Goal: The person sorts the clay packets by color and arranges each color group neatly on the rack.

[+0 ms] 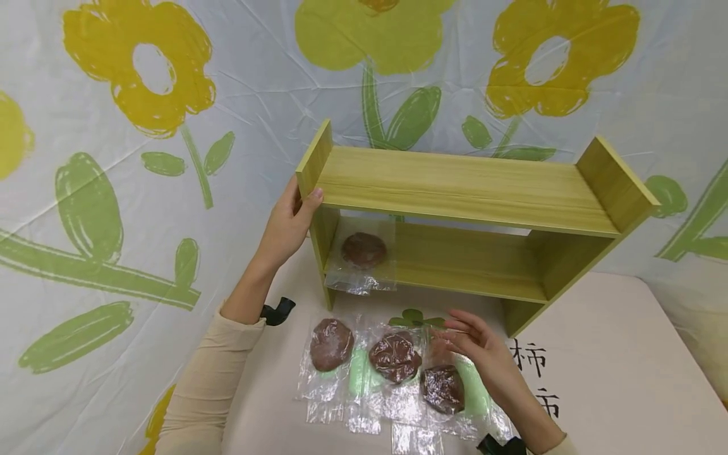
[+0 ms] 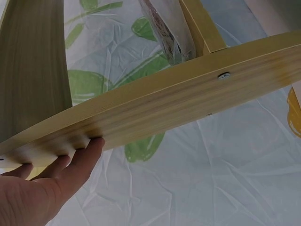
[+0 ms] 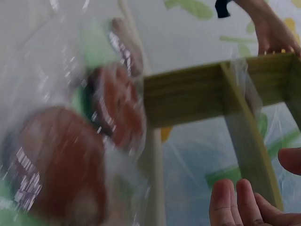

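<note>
My left hand (image 1: 287,227) grips the left side panel of a small two-tier wooden shelf (image 1: 455,189), thumb at its front edge. In the left wrist view, the fingertips (image 2: 96,143) press on the panel's outer face. A clear plastic bag with a flat, round, reddish-brown piece (image 1: 364,250) lies on the lower board at the left end, its bottom edge over the front. My right hand (image 1: 489,357), fingers spread and slightly bent, is over the right end of several similar bagged pieces (image 1: 395,357) before the shelf. Nothing shows in its grasp.
The bags lie on a pale table (image 1: 620,341), overlapping, with green patches showing through them. Black characters (image 1: 531,357) are printed right of my right hand. Behind the shelf hangs a white cloth with yellow flowers (image 1: 153,69). Dark straps (image 1: 277,311) show at both wrists.
</note>
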`<action>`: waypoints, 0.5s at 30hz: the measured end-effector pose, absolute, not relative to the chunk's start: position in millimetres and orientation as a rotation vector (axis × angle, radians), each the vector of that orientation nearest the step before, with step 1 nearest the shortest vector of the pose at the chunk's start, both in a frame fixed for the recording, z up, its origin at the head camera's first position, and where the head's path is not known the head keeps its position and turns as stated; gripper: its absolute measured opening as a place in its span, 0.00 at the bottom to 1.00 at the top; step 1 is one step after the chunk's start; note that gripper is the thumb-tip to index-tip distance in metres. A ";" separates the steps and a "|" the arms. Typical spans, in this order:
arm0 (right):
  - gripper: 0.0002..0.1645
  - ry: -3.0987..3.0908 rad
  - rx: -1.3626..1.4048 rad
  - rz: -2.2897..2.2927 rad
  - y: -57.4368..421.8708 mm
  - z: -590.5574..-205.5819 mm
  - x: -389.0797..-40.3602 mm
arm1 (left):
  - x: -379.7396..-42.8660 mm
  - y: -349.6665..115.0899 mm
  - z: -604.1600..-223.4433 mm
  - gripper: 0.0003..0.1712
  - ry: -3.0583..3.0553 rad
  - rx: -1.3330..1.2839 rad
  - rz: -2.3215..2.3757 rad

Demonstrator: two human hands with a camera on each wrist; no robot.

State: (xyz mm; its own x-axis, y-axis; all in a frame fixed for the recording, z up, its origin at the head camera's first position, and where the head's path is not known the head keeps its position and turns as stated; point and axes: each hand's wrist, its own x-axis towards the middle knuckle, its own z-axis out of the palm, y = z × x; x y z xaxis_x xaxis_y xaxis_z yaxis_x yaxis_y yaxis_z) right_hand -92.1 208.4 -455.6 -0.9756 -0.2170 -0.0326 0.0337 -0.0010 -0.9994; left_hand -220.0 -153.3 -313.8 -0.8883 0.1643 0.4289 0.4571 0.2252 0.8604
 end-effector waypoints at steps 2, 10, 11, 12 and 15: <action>0.31 2.177 -0.178 -2.056 220.5 -459.0 -87.7 | -219.5 -153.3 -313.6 0.30 -2.260 -0.576 -1.714; 0.32 2.435 0.010 -1.832 259.5 -465.5 -74.6 | -219.5 -152.2 -312.6 0.29 -2.257 -0.573 -1.717; 0.33 2.454 0.029 -1.808 263.3 -466.0 -73.2 | -219.3 -152.0 -312.3 0.29 -2.257 -0.573 -1.720; 0.33 2.470 0.046 -1.790 267.0 -466.6 -71.9 | -218.9 -152.0 -312.2 0.29 -2.259 -0.570 -1.719; 0.32 2.519 0.059 -1.762 276.8 -470.3 -69.0 | -218.5 -152.4 -311.5 0.29 -2.258 -0.563 -1.721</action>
